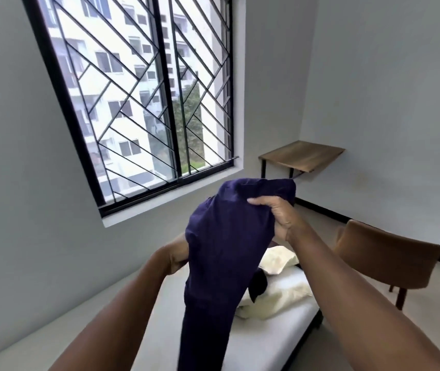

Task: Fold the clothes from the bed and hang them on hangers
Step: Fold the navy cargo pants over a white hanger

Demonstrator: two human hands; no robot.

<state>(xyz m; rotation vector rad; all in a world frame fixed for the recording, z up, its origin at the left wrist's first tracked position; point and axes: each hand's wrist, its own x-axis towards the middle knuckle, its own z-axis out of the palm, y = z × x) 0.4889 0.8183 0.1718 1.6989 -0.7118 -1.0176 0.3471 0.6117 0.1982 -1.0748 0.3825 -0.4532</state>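
A dark navy garment (221,253) hangs in the air over the bed (275,336), held up by both hands. My right hand (277,215) grips its top edge with fingers curled over the cloth. Lower down, my left hand (177,257) holds the garment's left side, its fingers mostly hidden behind the fabric. On the white mattress lie cream-coloured clothes (277,287) with a dark piece (257,286) among them. No hanger is in view.
A brown chair (384,258) stands to the right of the bed. A wooden wall-mounted table (301,155) sits in the far corner. A large barred window (138,97) fills the left wall above the bed.
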